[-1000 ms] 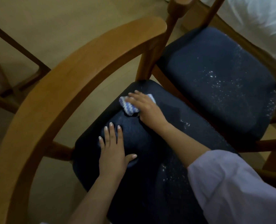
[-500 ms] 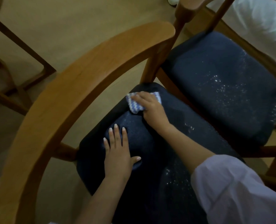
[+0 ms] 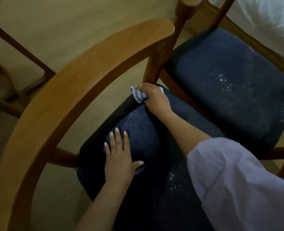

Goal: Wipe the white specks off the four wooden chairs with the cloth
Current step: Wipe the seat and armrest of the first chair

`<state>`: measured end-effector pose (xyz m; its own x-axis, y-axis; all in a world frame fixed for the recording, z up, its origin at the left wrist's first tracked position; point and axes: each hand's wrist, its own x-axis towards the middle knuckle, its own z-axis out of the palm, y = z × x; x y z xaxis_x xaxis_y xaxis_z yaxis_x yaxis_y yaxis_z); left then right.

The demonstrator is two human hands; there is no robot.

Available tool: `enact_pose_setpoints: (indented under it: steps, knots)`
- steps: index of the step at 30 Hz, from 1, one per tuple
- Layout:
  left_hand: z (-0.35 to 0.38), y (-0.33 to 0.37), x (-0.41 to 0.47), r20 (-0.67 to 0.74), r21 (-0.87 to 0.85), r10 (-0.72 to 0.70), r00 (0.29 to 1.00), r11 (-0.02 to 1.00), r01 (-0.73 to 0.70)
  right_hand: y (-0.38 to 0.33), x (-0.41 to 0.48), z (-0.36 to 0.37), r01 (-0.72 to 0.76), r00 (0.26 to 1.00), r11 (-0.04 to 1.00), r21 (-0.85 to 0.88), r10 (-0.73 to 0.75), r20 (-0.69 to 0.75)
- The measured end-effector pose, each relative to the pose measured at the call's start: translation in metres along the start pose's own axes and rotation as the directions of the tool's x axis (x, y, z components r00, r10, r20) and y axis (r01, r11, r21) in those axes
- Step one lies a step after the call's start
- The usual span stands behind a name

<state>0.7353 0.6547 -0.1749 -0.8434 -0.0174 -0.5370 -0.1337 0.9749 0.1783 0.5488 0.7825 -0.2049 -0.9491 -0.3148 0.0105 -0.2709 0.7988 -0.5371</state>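
right hand point(image 3: 155, 99) fingers curled, clamped on blue-white striped cloth point(image 3: 138, 95), pressed at far corner of near chair's dark seat point(image 3: 148, 135). left hand point(image 3: 119, 157) flat on seat, fingers slightly spread, holding nothing. white specks point(image 3: 176, 180) near sleeve point(image 3: 237, 180); second chair seat point(image 3: 221, 77) heavily speckled.

Dimly lit room: smooth tan floor point(image 3: 81, 19), dark wooden furniture frame point(image 3: 21, 47) at left, white bedding point(image 3: 262, 15) at upper right.

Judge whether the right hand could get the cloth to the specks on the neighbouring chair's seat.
Probably yes: right hand holds the cloth near that speckled seat; only a wooden post stands between.
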Motion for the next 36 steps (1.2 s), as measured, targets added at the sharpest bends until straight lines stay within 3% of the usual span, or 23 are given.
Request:
enact_pose_setpoints:
  steps: [7,12,15,20,25,29,33,36]
  knots:
    - [0.003,0.000,0.001,-0.008,-0.009,0.017,1.000,1.000,-0.017,0.020,-0.008,-0.022,-0.238,0.965,0.958,0.161,0.252,-0.076]
    - [0.005,0.000,0.000,-0.025,-0.009,0.015,1.000,1.000,-0.015,0.070,-0.027,-0.053,-0.533,0.838,0.833,0.146,0.544,-0.044]
    - [0.006,0.000,0.000,-0.020,0.010,0.019,1.000,1.000,-0.019,0.094,-0.048,-0.073,-0.625,0.779,0.774,0.105,0.626,0.023]
    - [0.006,0.000,0.000,-0.035,-0.002,0.029,0.999,1.000,-0.029,0.092,-0.075,-0.071,-0.634,0.761,0.765,0.113,0.643,-0.087]
    - [0.006,-0.001,0.001,-0.040,0.020,0.028,0.999,0.999,-0.027,0.056,-0.060,-0.048,-0.389,0.905,0.904,0.176,0.411,-0.114]
    - [0.009,-0.002,0.003,-0.054,0.033,0.038,0.998,0.999,-0.037,0.055,-0.065,-0.045,-0.316,0.944,0.944,0.096,0.323,-0.072]
    - [0.009,-0.002,0.003,-0.062,0.018,0.046,0.997,0.999,-0.045,0.071,-0.087,-0.063,-0.334,0.940,0.941,0.056,0.337,-0.061]
    - [0.009,-0.003,0.003,-0.059,0.015,0.049,0.997,0.999,-0.048,0.086,-0.107,-0.076,-0.453,0.882,0.885,0.106,0.462,-0.091]
